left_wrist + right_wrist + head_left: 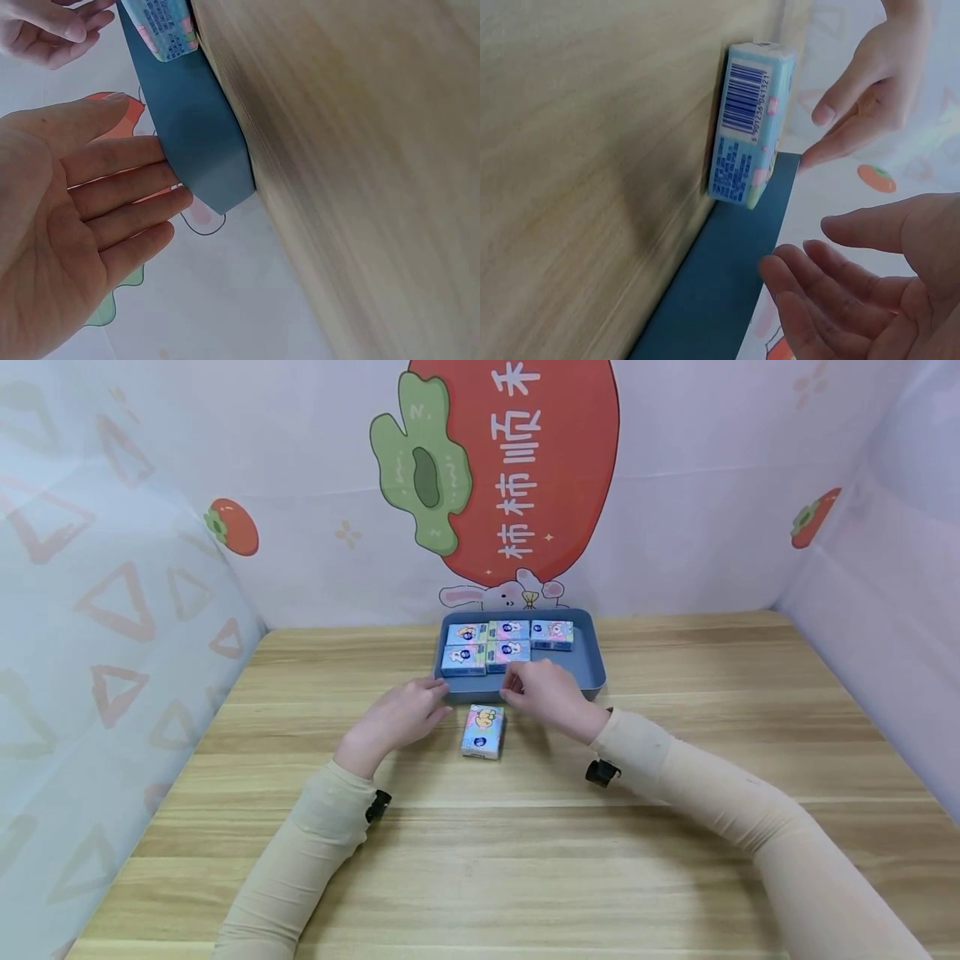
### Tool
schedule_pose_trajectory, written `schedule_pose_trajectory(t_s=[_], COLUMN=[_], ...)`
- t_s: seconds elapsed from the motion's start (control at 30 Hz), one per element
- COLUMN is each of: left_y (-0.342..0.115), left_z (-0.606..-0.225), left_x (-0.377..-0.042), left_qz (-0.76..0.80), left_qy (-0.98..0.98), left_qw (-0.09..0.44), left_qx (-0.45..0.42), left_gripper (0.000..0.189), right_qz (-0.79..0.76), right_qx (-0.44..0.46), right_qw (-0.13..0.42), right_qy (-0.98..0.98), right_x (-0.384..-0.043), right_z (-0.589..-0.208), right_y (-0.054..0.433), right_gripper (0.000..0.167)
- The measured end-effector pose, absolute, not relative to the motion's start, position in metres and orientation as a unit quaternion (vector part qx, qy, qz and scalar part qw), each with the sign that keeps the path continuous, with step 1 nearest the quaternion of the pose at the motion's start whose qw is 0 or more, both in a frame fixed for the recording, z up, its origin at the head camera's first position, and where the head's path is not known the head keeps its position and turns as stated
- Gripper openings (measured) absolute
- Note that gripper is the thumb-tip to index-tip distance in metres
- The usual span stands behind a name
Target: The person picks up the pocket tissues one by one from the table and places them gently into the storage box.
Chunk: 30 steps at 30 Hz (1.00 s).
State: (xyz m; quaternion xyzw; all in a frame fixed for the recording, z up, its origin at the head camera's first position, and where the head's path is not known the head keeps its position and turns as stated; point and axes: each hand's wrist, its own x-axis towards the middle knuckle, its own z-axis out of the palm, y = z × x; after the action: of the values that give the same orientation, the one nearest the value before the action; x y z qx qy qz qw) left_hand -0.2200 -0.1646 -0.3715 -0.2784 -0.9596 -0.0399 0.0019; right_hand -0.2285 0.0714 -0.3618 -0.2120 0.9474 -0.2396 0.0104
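A blue tray [520, 697] stands at the back of the table and holds several pastel packs of pocket tissues [465, 658]. One more tissue pack [483, 732] lies on the table just in front of it, printed with a yellow cartoon animal; its barcode side shows in the right wrist view. My left hand [402, 714] has its fingers extended, the tips at the tray's front left corner. Over the tray's front rim is my right hand [551, 695], its fingers loosely bent and nothing between them in the right wrist view.
Behind the tray rises a white backdrop [315, 560] printed with a large red persimmon [555, 460]. A patterned side cloth [135, 610] borders the table's left edge. The wooden table [480, 860] stretches in front of the tray and to both sides.
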Motion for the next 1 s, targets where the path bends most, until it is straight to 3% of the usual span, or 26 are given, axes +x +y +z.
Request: schedule_pose_trajectory(t_s=[1.0], left_y=[-0.164], left_z=[-0.369], left_x=[-0.218], left_qz=[-0.041], left_qy=[-0.959], left_qw=[0.002], left_qx=[-0.279], left_gripper=[0.041], right_qz=[-0.196], right_qx=[-0.244], right_qw=[0.105], right_qy=[0.944], right_x=[-0.225], right_z=[-0.372], right_y=[0.049], right_gripper=[0.041])
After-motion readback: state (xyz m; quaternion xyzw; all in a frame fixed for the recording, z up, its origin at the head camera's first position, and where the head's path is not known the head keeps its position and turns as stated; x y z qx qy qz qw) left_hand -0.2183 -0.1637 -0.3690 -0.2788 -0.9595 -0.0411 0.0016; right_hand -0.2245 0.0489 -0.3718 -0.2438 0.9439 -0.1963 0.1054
